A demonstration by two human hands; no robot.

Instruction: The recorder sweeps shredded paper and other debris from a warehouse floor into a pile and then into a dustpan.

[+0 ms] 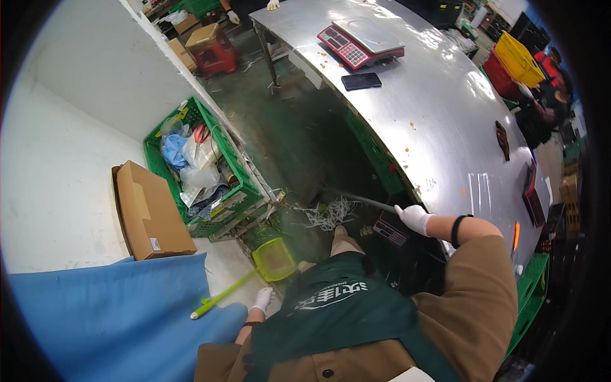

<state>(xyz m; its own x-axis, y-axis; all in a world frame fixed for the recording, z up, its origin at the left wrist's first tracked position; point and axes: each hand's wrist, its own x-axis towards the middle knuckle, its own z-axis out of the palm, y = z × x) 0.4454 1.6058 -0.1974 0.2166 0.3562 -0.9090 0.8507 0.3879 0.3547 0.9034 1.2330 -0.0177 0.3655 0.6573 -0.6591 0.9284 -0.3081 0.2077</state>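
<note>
My right hand (413, 218), in a white glove, is closed around the grey handle (365, 198) of a long tool beside the steel table's edge. The tool's far end is blurred and dark over the green floor. A heap of pale shredded strips (331, 213) lies near my feet, just below the handle. My left hand (263, 298), also gloved, hangs low beside my apron; whether it holds anything is unclear. Up and left of it, a lime-green long-handled dustpan (274, 259) stands with its handle slanting down to the left.
A steel table (429, 105) curves along the right, bearing a red scale (360, 43) and a black phone (361, 81). A green crate (238, 203) full of bags and a cardboard box (152, 215) flank the left. Other people stand at the far table end and right.
</note>
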